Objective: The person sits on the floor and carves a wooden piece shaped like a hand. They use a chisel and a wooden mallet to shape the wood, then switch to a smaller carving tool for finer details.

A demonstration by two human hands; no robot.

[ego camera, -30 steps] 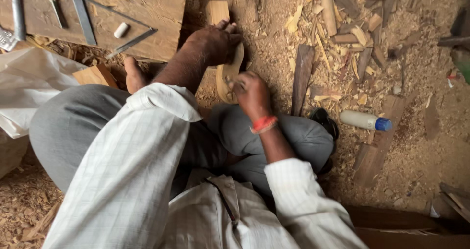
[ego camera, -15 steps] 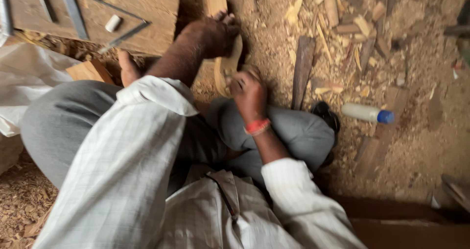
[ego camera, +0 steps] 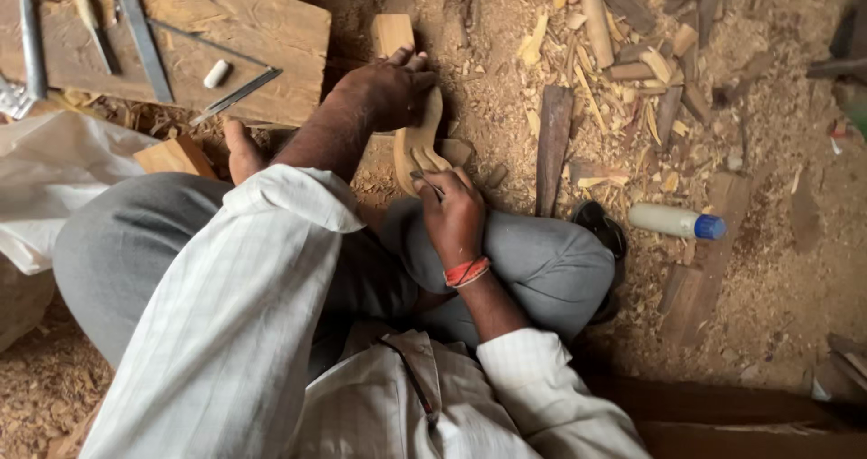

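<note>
Carving curved pale wooden piece (ego camera: 417, 143), sawdust-strewn ground (ego camera: 777, 269)

Carved piece (ego camera: 423, 141): pale raw wood, matt, smooth-ish. Board (ego camera: 262, 39): rough unfinished wood, grain showing. Blades (ego camera: 140, 30) on it: dull grey metal. Bottle (ego camera: 675, 221): white plastic, slight sheen, blue cap. Floor (ego camera: 768, 269): sawdust & wood chips, coarse. Shirt (ego camera: 244, 333): woven cloth, matt. Wristband (ego camera: 467, 270): red thread.
</note>
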